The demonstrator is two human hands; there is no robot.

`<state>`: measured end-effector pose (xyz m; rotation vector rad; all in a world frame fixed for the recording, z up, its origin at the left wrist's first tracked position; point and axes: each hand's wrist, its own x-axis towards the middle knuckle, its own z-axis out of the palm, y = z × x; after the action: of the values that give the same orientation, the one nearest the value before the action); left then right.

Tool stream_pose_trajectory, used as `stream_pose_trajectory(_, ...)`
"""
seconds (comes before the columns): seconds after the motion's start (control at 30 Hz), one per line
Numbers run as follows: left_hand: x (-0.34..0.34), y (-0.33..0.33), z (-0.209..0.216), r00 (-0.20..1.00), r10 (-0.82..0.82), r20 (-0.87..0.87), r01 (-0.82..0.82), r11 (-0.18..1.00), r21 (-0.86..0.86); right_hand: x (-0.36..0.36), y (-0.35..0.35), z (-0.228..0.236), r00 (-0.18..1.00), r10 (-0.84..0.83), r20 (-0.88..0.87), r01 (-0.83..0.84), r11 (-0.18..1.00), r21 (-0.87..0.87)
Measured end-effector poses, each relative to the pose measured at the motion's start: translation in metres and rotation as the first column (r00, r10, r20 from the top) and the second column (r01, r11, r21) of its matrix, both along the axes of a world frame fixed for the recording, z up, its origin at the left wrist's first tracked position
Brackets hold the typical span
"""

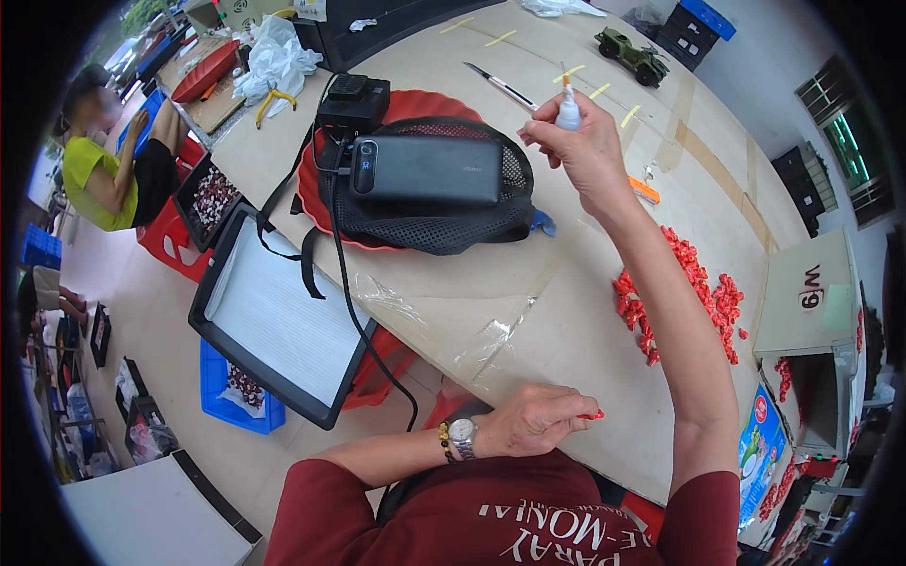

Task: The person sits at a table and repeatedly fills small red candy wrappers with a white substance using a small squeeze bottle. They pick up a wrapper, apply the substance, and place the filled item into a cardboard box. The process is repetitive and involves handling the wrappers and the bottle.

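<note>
Near the table's front edge, my left hand (533,422) pinches a tiny red plastic piece (593,415) between thumb and fingers. My right hand (593,146) is raised over the far part of the table, its fingers closed around a small white squeeze bottle (568,113) with a thin orange tip that points up. Under and beside my right forearm lies a loose heap of small red pieces (694,274). A slim pen-like tool (502,85) rests to the left of the bottle. Just right of my right wrist is an orange-handled object (645,191).
A black power bank (429,170) sits on a mesh bag upon a red basin (429,102); its cable (351,292) hangs past the table edge. Left stands a white-lined black tray (283,311). A green toy jeep (630,57) is far right. Another person (99,179) sits far left.
</note>
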<state>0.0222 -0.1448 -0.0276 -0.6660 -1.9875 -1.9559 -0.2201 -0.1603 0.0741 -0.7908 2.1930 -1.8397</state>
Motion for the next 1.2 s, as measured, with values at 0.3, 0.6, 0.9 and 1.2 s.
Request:
stream_pose_trajectory(0.3,0.0,-0.001,-0.001,1.0,-0.005,0.002,0.005,1.0,0.019,-0.01,-0.007,-0.006,0.994,0.002,0.113,-0.002,1.0,0.003)
stream_pose_trajectory(0.6,0.001,-0.003,-0.001,0.998,-0.052,0.031,0.051,0.998,0.033,-0.014,-0.004,-0.013,0.99,-0.03,0.138,0.032,0.999,-0.011)
stream_pose_trajectory(0.9,0.0,-0.004,0.0,0.998,-0.053,0.028,0.053,0.998,0.023,-0.008,-0.003,-0.012,0.987,0.003,0.163,0.0,1.0,-0.014)
stream_pose_trajectory(1.2,0.001,-0.003,0.0,0.999,-0.041,0.028,0.039,0.998,0.056,-0.004,-0.002,-0.014,0.994,-0.019,0.107,0.018,1.0,0.011)
